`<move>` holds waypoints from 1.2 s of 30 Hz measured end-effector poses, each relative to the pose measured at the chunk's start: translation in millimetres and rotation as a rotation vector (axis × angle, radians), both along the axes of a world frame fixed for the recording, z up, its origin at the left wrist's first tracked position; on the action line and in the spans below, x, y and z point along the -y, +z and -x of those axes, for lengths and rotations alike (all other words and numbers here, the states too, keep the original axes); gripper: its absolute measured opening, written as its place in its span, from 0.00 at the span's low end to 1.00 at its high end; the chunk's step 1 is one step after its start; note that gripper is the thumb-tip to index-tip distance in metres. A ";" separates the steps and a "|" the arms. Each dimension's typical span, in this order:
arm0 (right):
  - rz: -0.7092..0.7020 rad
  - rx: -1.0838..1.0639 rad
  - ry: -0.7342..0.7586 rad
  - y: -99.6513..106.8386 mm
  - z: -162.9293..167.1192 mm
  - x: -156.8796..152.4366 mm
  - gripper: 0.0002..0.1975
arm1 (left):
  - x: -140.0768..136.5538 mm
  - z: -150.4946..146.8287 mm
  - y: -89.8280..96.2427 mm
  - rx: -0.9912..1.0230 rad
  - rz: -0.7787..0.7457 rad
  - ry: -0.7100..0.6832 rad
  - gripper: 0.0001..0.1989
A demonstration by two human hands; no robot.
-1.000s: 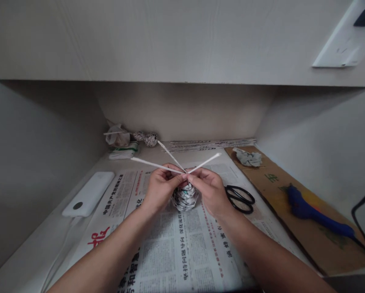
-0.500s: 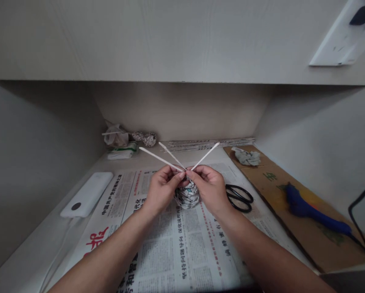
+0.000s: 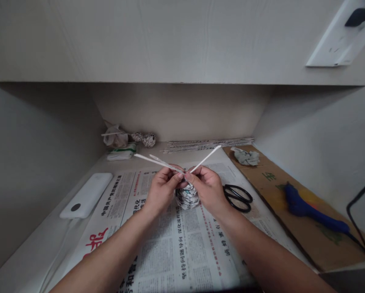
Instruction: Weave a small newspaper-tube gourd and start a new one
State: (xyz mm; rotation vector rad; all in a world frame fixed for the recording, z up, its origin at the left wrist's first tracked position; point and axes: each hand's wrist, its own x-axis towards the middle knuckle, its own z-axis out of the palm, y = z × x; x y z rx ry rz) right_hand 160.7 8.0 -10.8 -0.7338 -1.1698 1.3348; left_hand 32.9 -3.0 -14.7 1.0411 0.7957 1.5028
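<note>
Gripping is shared at the top of a woven ball [image 3: 187, 199]: two thin strips [image 3: 151, 160] are pinched by the left hand [image 3: 164, 182], one strip [image 3: 205, 159] by the right hand [image 3: 207, 184]. The ball is held over the newspaper [image 3: 160, 252]. If either pinch were eased, the weave could be loosened; if pulled too sharply, a strip might be bent. Where the strips meet is hidden; whether the newspaper is touched cannot be told.

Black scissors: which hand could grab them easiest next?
Probably the right hand: the black scissors lie just beside it. The left hand is farther off, across the woven paper piece. Both are pinching that piece, though.
</note>
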 end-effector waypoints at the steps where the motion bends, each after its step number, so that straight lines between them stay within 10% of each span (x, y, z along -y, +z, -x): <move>1: 0.006 -0.009 0.006 0.0 0.1 -0.1 0.09 | -0.5 -0.7 -1.1 0.024 0.008 0.007 0.08; 11: -0.065 0.080 -0.026 -6.8 -1.8 -3.7 0.07 | -3.7 1.2 0.1 0.262 0.245 -0.128 0.10; 20: -0.044 0.039 0.130 -4.2 -2.1 -2.4 0.08 | -4.3 -0.4 -1.8 0.272 0.244 -0.090 0.15; 36: -0.063 0.101 -0.083 -5.1 -8.4 -10.7 0.09 | 6.0 -6.1 2.1 0.081 0.090 0.013 0.11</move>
